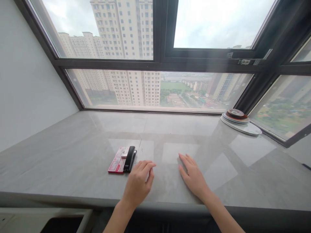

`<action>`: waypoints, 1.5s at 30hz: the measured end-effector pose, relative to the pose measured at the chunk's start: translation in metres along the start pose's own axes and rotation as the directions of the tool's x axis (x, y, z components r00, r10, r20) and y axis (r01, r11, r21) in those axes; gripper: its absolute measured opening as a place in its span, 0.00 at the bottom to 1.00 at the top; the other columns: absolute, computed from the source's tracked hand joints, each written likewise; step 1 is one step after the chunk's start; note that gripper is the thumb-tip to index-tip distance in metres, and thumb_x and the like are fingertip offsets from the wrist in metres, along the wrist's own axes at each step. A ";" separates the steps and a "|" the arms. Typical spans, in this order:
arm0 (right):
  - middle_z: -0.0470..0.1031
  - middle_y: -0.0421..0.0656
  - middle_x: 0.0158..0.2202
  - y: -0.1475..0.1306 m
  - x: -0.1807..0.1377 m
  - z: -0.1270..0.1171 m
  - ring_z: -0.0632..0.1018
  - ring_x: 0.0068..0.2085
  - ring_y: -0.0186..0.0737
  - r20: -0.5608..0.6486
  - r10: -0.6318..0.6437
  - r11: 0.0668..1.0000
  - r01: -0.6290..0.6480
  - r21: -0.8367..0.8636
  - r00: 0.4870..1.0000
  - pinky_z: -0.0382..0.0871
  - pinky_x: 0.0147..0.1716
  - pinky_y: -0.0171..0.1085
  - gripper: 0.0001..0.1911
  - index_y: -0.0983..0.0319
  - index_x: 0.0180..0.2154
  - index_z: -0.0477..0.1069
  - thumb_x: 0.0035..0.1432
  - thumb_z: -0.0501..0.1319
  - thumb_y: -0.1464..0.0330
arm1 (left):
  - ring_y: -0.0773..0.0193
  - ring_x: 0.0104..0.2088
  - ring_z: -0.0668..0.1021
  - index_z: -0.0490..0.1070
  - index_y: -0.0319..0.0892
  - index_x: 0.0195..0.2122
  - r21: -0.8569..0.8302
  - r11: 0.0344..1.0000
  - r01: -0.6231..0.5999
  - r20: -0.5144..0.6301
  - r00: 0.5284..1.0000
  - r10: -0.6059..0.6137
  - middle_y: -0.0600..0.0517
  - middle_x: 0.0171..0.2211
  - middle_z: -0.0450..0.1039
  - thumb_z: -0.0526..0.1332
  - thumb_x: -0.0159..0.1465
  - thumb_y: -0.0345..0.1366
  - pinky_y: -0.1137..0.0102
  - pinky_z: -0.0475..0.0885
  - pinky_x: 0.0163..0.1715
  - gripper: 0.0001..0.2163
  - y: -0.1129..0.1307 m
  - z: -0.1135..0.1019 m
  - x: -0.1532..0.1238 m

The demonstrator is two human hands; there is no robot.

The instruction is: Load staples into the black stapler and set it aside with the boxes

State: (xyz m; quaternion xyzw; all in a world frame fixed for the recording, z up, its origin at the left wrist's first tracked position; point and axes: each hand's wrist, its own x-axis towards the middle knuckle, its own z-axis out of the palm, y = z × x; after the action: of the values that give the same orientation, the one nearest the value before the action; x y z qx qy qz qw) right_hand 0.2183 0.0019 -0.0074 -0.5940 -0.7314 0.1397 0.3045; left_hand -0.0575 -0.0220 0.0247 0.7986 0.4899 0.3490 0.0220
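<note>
My left hand rests on the grey stone sill with its fingers loosely curled and nothing in them. Just left of its fingertips lies a black stapler on a red and white card pack; the hand does not touch them. My right hand lies flat on the sill, fingers stretched out together, holding nothing.
A stack of plates stands at the far right corner of the sill by the window. A dark window frame runs along the back. A white wall bounds the left side. The sill's front edge is just under my wrists.
</note>
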 end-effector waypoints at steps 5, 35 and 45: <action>0.46 0.37 0.75 -0.007 -0.014 -0.001 0.42 0.75 0.53 0.146 0.047 0.920 0.014 -0.392 0.988 0.35 0.71 0.60 0.33 0.51 0.74 0.48 0.72 0.43 0.52 | 0.48 0.72 0.57 0.54 0.51 0.72 0.189 0.982 -0.030 0.244 0.970 -0.018 0.49 0.72 0.54 0.52 0.74 0.45 0.46 0.58 0.68 0.26 0.017 0.043 0.010; 0.39 0.40 0.76 -0.027 -0.016 0.003 0.39 0.75 0.61 0.119 0.109 0.875 -0.039 -0.483 0.987 0.32 0.68 0.65 0.35 0.53 0.74 0.45 0.71 0.42 0.50 | 0.48 0.73 0.53 0.51 0.54 0.73 0.221 0.975 -0.002 0.238 0.970 -0.052 0.49 0.73 0.51 0.50 0.74 0.50 0.43 0.52 0.69 0.27 0.017 0.057 0.010; 0.40 0.40 0.76 -0.029 -0.015 0.005 0.39 0.75 0.61 0.118 0.121 0.875 -0.050 -0.482 0.986 0.32 0.68 0.65 0.35 0.52 0.74 0.45 0.71 0.43 0.50 | 0.49 0.73 0.53 0.50 0.54 0.73 0.221 0.975 0.001 0.237 0.970 -0.055 0.49 0.73 0.50 0.50 0.74 0.50 0.43 0.52 0.69 0.27 0.016 0.058 0.010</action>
State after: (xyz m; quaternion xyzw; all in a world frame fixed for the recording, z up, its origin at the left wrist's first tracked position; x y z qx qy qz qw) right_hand 0.1946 -0.0192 0.0008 -0.6708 -0.7363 0.0110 0.0884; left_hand -0.0091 -0.0046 -0.0079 0.8256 0.5303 0.1929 -0.0019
